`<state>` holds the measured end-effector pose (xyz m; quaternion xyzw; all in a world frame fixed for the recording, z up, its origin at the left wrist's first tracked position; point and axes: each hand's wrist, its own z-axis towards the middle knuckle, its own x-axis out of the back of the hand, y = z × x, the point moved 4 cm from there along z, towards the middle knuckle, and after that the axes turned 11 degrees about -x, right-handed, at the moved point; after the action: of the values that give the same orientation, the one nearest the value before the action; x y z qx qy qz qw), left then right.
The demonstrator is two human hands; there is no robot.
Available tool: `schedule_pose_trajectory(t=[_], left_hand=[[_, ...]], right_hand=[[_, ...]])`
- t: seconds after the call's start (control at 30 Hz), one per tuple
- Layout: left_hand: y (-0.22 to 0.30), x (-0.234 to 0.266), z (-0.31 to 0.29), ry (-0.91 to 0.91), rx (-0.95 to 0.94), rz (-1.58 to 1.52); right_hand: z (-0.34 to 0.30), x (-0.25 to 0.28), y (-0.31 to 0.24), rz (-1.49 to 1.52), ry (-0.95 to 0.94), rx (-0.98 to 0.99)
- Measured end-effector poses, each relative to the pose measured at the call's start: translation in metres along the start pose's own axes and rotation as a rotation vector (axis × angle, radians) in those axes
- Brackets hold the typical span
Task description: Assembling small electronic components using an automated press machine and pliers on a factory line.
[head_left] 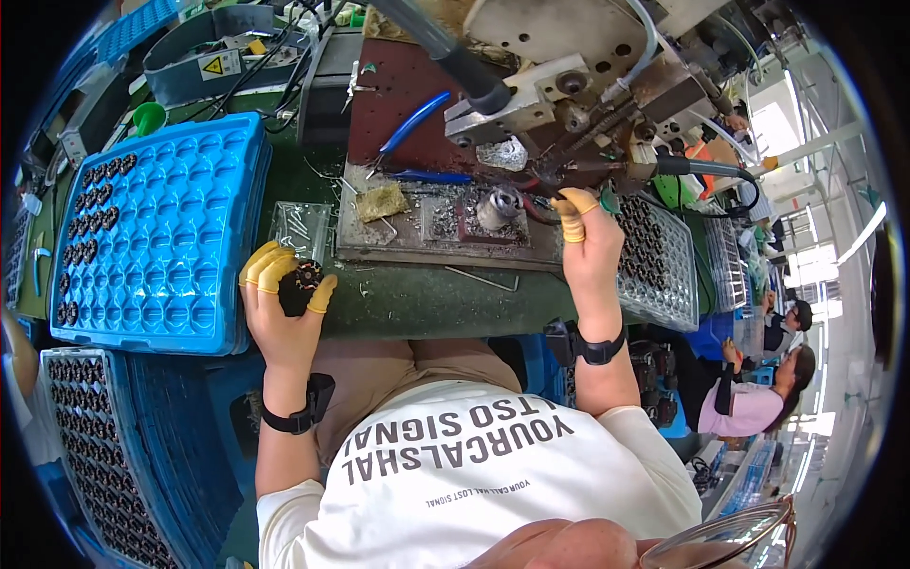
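My left hand [289, 284], yellow cots on its fingertips, grips a small round black part [305, 276] with copper-coloured bits around its rim, just off the left side of the metal base plate. My right hand [590, 232] also wears yellow cots. Its fingers are curled together at the right end of the machine base, beside a dark red and black piece; what they hold, if anything, is hidden. Between the hands, a metal cylindrical fixture [498, 209] stands on the base plate [436, 254], with metal scraps around it.
A blue tray [180, 237] at left has black parts in some pockets; a clear tray [664, 256] of parts lies at right. Blue-handled pliers [414, 121], a yellow sponge [381, 203], a hex key [482, 279] and a small clear bag [301, 228] lie about. The machine head [559, 90] overhangs the base.
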<state>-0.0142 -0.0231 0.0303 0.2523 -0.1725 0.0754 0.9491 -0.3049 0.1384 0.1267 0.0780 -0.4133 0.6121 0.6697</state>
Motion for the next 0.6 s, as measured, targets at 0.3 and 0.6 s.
schedule_pose_trajectory(t=[0.3,0.6], left_hand=[[0.001,-0.002,0.003,-0.010,0.000,0.059],[0.000,-0.002,0.000,-0.040,-0.003,0.074]], right_hand=[[0.017,-0.002,0.038,-0.175,0.039,-0.191],[0.016,-0.009,0.002,0.165,0.032,-0.196]])
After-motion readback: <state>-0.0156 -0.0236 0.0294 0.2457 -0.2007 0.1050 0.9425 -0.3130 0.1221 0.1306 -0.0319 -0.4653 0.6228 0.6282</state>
